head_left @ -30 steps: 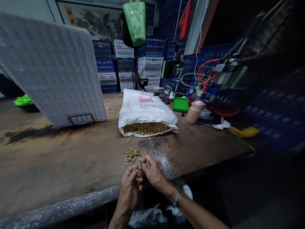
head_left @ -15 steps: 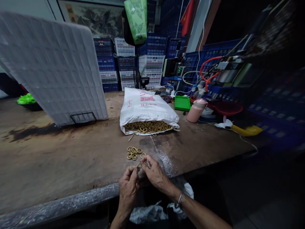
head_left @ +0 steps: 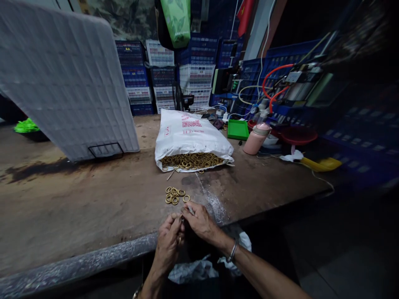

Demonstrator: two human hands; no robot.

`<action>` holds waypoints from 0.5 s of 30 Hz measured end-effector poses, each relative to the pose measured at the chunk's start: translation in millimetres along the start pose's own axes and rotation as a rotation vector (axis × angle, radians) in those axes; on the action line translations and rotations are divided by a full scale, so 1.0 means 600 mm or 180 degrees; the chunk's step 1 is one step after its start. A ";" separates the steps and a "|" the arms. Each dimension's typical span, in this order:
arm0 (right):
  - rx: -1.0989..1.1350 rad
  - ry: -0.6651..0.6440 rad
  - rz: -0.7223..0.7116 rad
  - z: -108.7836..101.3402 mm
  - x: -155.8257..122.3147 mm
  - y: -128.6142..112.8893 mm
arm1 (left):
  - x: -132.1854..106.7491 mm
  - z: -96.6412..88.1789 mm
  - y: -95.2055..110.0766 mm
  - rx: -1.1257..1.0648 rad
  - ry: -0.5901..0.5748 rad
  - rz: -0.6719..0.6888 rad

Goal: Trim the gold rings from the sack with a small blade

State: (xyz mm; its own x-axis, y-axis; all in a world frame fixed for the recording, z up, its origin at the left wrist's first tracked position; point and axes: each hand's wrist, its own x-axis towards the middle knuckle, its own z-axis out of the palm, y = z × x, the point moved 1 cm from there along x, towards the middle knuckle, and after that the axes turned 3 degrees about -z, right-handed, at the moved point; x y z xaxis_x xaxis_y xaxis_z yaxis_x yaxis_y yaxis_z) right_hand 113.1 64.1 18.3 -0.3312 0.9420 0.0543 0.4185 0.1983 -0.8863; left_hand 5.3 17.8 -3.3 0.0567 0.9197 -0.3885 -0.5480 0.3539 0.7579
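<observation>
Your right hand (head_left: 203, 223) grips a small metal tool (head_left: 191, 210) close to your left hand (head_left: 168, 240), whose bunched fingertips hide whether they grasp anything, while brass-coloured rings (head_left: 174, 192) lie clustered on the worktop (head_left: 93, 211) just beyond, before the open white sack (head_left: 195, 139).

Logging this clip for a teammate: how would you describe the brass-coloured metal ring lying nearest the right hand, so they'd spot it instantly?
On the broad brown table, find the bulky white sack with red print, its open mouth facing the camera. In front of it lies a small group of brass-coloured metal rings. The wanted ring is the group's rightmost, nearest the bare right hand.
</observation>
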 end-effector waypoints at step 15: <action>0.0109 0.0051 0.0095 -0.001 0.003 0.011 | 0.003 0.003 0.002 -0.0049 0.0037 0.0045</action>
State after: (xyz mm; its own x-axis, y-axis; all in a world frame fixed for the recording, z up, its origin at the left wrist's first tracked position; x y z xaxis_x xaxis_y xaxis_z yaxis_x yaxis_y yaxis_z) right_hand 115.9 67.5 12.6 -0.3053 0.9516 0.0348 0.3988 0.1609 -0.9028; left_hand 6.4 20.0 -2.2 0.0393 0.9225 -0.3839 -0.5614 0.3382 0.7553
